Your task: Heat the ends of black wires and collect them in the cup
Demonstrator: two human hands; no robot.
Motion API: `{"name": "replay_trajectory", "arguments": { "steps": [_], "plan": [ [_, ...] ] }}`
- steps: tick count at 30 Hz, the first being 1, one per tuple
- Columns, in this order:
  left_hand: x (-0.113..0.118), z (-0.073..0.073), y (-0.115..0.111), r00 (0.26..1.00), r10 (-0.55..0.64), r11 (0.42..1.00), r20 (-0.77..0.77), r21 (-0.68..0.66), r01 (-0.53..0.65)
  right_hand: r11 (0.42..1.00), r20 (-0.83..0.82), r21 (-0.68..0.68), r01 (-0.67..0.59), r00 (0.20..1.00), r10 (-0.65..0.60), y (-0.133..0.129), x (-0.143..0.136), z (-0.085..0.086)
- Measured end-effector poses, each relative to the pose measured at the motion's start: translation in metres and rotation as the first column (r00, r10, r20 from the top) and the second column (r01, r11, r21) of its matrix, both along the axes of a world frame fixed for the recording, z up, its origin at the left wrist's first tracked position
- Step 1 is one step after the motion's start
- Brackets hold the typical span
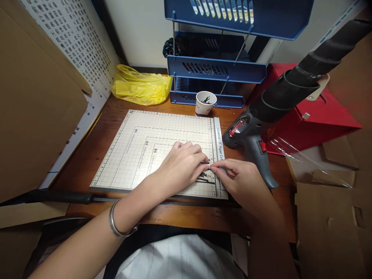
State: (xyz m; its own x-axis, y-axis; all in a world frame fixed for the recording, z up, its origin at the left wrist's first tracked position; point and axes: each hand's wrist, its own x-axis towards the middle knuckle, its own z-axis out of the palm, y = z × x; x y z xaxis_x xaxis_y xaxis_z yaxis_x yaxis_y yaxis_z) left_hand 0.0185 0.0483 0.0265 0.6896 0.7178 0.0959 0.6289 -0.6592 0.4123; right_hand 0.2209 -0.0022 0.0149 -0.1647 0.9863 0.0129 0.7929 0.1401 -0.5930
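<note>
My left hand (187, 161) rests over the right part of a cream paper cutter board (162, 120), its thumb and forefinger pinched. Fingertip to fingertip with it, my right hand (238, 176) is closed in a pinch beside the cutter's metal ruler edge (217, 135). Whatever is between the fingertips is too small to make out. Several thin black strips (207, 180) lie on the board just below the pinch, partly covered by my left hand. Behind the board stands a paper cup (204, 108) with many short, thin black pieces inside.
A dark heat gun (255, 131) leans at the right, by a red box (322, 112) and cardboard (328, 221). Blue tray shelves (215, 69) and a yellow plastic bag (142, 85) stand at the back. The cutter's black handle (66, 197) extends left along the table's front.
</note>
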Motion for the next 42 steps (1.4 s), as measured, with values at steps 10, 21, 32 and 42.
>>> {"name": "replay_trajectory", "arguments": {
  "steps": [10, 21, 32, 42],
  "plan": [
    [-0.021, 0.004, -0.008, 0.999, -0.004, 1.000, -0.053, 0.028, 0.005, 0.998, 0.074, -0.062, -0.004, 0.997, 0.009, -0.013, -0.003, 0.006],
    [-0.025, 0.001, -0.013, 1.000, 0.029, 0.999, 0.004, -0.028, -0.029, 0.998, 0.113, -0.064, 0.025, 0.993, -0.018, -0.010, -0.005, 0.004],
    [-0.024, -0.001, -0.025, 0.998, 0.027, 0.999, -0.057, 0.042, -0.025, 0.988, 0.045, -0.155, -0.023, 0.998, 0.031, -0.020, -0.004, 0.007],
    [-0.017, -0.006, -0.028, 0.997, 0.076, 0.997, 0.010, 0.016, -0.076, 0.999, 0.079, -0.044, 0.026, 0.997, -0.023, -0.016, 0.001, 0.003]
  ]
}}
